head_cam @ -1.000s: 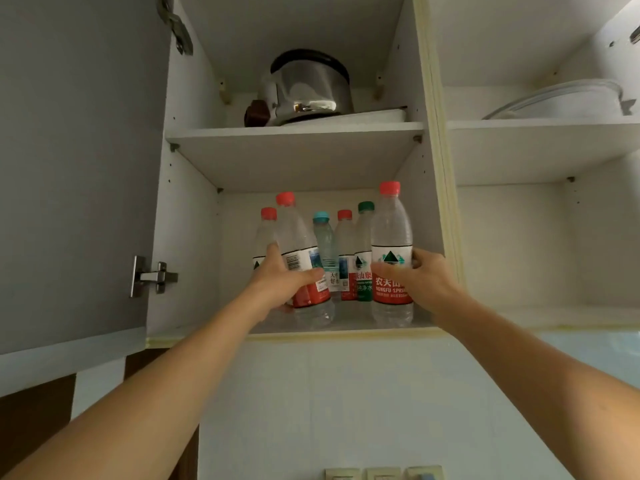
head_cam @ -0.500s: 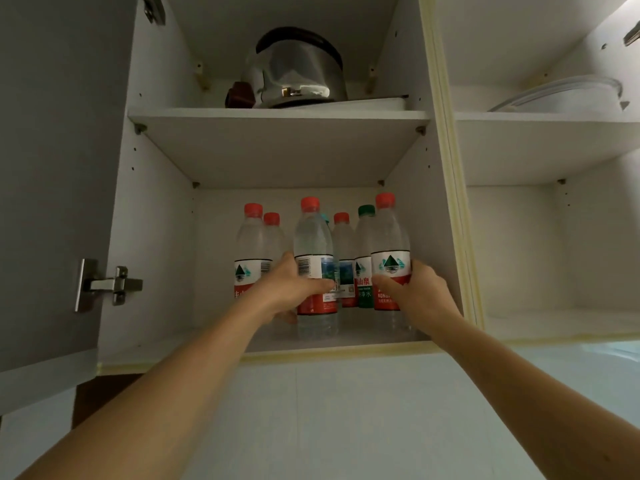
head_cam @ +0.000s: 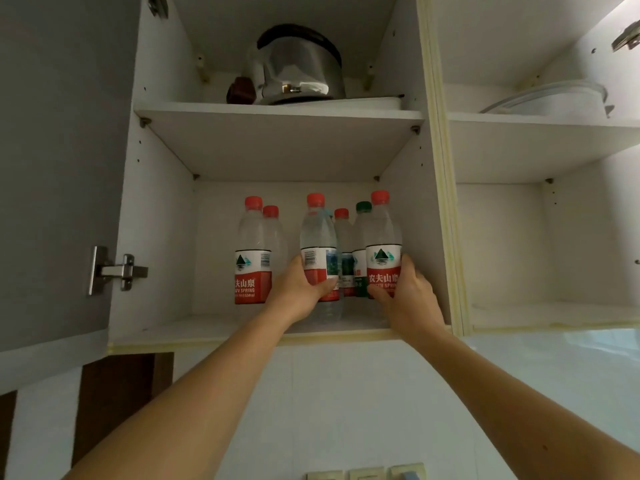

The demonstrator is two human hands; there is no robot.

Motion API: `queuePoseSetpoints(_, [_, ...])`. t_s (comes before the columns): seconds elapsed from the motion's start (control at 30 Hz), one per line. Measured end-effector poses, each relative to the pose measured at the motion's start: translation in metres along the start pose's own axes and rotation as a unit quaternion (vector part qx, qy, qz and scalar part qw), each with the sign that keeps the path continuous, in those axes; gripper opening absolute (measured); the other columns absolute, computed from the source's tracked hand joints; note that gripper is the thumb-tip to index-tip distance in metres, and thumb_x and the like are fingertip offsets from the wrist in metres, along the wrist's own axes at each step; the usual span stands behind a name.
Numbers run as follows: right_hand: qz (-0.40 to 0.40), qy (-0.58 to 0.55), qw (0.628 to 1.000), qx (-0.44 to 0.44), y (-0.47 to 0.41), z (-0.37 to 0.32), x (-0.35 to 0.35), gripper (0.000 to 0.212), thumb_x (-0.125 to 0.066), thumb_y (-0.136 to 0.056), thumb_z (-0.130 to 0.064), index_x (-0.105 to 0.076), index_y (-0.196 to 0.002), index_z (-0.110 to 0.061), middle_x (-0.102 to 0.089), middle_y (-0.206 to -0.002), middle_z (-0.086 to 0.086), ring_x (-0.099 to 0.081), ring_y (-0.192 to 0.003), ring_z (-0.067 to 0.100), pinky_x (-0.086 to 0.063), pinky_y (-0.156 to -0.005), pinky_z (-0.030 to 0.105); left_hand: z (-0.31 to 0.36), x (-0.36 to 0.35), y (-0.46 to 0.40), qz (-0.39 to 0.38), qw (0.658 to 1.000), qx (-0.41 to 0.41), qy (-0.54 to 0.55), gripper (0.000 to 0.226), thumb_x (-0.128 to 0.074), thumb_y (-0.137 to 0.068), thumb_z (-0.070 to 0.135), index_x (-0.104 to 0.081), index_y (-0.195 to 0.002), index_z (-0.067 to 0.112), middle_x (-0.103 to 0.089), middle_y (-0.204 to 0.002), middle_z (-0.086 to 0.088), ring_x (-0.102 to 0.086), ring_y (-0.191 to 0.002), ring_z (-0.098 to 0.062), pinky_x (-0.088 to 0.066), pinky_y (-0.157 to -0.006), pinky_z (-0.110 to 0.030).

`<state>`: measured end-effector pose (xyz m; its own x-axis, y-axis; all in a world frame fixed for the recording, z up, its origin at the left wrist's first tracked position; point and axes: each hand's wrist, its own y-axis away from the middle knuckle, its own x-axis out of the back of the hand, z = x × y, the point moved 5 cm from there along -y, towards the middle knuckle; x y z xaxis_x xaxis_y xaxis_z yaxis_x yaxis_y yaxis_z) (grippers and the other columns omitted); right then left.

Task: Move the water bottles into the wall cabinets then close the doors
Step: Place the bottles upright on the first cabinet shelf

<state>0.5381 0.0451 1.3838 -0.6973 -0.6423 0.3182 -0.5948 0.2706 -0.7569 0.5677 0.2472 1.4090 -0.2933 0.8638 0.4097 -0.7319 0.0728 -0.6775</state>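
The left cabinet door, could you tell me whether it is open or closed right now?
Open. The grey door is swung out to the left, its hinge exposed and both shelves visible.

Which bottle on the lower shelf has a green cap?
The green-capped bottle, standing at the back between the two bottles being held, just left of the right hand's bottle. Nearly every other visible cap is red.

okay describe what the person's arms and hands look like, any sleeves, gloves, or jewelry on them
Both forearms are bare as far as the frame shows: no sleeves reach into view. The left hand and right hand wear no gloves. No watch, bracelet or band shows at either wrist, and no ring is visible on the fingers that show, though some fingers are hidden behind the bottles. No tattoos or other markings show.
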Motion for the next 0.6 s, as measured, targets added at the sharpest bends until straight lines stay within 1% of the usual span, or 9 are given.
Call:
queuePoseSetpoints(0.1, [0.004, 0.014, 0.999, 0.032, 0.006, 0.000, 0.003, 0.069, -0.069, -0.095, -0.033, -0.032, -0.151, -0.019, -0.052, -0.141, 0.007, -0.053, -0.128, 0.026, -0.048, -0.103, 0.043, 0.002, 0.007, 0.015, 0.010, 0.997, -0.020, -0.071, 0.048, -0.077, -0.089, 0.031, -0.057, -0.133, 0.024, -0.068, -0.125, 0.005, -0.063, -0.105, -0.011, -0.046, -0.087, -0.027])
queuePoseSetpoints(0.2, [0.048, 0.038, 0.994, 0.088, 0.017, -0.005, 0.005, 0.071, -0.068, -0.095, -0.033, -0.029, -0.153, -0.019, -0.038, -0.149, 0.006, -0.042, -0.135, 0.026, -0.050, -0.104, 0.046, 0.005, 0.029, 0.029, 0.062, 0.987, -0.050, -0.143, 0.045, -0.075, -0.090, 0.031, -0.059, -0.131, 0.022, -0.063, -0.121, 0.007, -0.058, -0.101, -0.008, -0.049, -0.091, -0.028])
queuePoseSetpoints(0.27, [0.081, 0.049, 0.986, 0.134, 0.025, -0.011, 0.005, 0.069, -0.070, -0.094, -0.028, -0.032, -0.150, -0.019, -0.030, -0.153, 0.006, -0.032, -0.139, 0.028, -0.051, -0.104, 0.050, 0.005, 0.048, 0.036, 0.108, 0.980, -0.069, -0.153, 0.043, -0.074, -0.090, 0.028, -0.059, -0.130, 0.022, -0.061, -0.117, 0.007, -0.061, -0.100, -0.010, -0.055, -0.092, -0.034])
queuePoseSetpoints(0.33, [0.091, 0.022, 0.981, 0.171, 0.032, -0.019, 0.003, 0.067, -0.071, -0.092, -0.023, -0.034, -0.147, -0.020, -0.026, -0.153, 0.003, -0.027, -0.139, 0.027, -0.048, -0.108, 0.050, 0.002, 0.067, 0.043, 0.143, 0.977, -0.077, -0.139, 0.039, -0.074, -0.091, 0.026, -0.059, -0.127, 0.022, -0.061, -0.116, 0.004, -0.064, -0.096, -0.013, -0.058, -0.087, -0.038])
queuePoseSetpoints(0.4, [0.079, -0.012, 0.978, 0.195, 0.034, -0.035, 0.002, 0.066, -0.073, -0.091, -0.022, -0.036, -0.146, -0.022, -0.027, -0.150, -0.003, -0.029, -0.138, 0.025, -0.047, -0.108, 0.046, -0.003, 0.084, 0.049, 0.166, 0.972, -0.073, -0.148, 0.040, -0.074, -0.091, 0.028, -0.057, -0.126, 0.022, -0.059, -0.118, 0.002, -0.063, -0.095, -0.013, -0.058, -0.084, -0.037])
queuePoseSetpoints(0.43, [0.060, -0.022, 0.977, 0.205, 0.033, -0.045, -0.001, 0.065, -0.072, -0.092, -0.025, -0.036, -0.147, -0.023, -0.028, -0.148, -0.005, -0.032, -0.137, 0.023, -0.047, -0.106, 0.043, -0.005, 0.090, 0.049, 0.170, 0.971, -0.066, -0.154, 0.043, -0.075, -0.090, 0.029, -0.055, -0.128, 0.022, -0.057, -0.120, 0.002, -0.062, -0.097, -0.014, -0.058, -0.085, -0.037])
queuePoseSetpoints(0.53, [-0.004, -0.005, 0.971, 0.239, 0.026, -0.076, -0.017, 0.069, -0.068, -0.095, -0.035, -0.031, -0.153, -0.027, -0.031, -0.151, -0.004, -0.039, -0.136, 0.019, -0.043, -0.101, 0.030, -0.017, 0.102, 0.042, 0.172, 0.974, -0.033, -0.142, 0.059, -0.080, -0.086, 0.031, -0.049, -0.135, 0.020, -0.053, -0.126, -0.001, -0.060, -0.102, -0.017, -0.057, -0.090, -0.042])
queuePoseSetpoints(0.57, [-0.019, 0.005, 0.972, 0.234, 0.022, -0.083, -0.023, 0.075, -0.069, -0.094, -0.037, -0.026, -0.155, -0.029, -0.029, -0.153, -0.003, -0.039, -0.137, 0.020, -0.043, -0.101, 0.031, -0.021, 0.102, 0.037, 0.171, 0.977, -0.019, -0.130, 0.064, -0.081, -0.084, 0.031, -0.046, -0.137, 0.019, -0.052, -0.129, -0.003, -0.060, -0.104, -0.020, -0.056, -0.092, -0.044])
queuePoseSetpoints(0.6, [-0.036, 0.016, 0.975, 0.218, 0.018, -0.087, -0.030, 0.083, -0.072, -0.092, -0.038, -0.020, -0.157, -0.033, -0.025, -0.155, -0.002, -0.038, -0.139, 0.023, -0.046, -0.103, 0.035, -0.026, 0.101, 0.031, 0.166, 0.979, -0.005, -0.114, 0.070, -0.083, -0.083, 0.031, -0.043, -0.139, 0.019, -0.051, -0.131, -0.006, -0.060, -0.107, -0.023, -0.055, -0.094, -0.046])
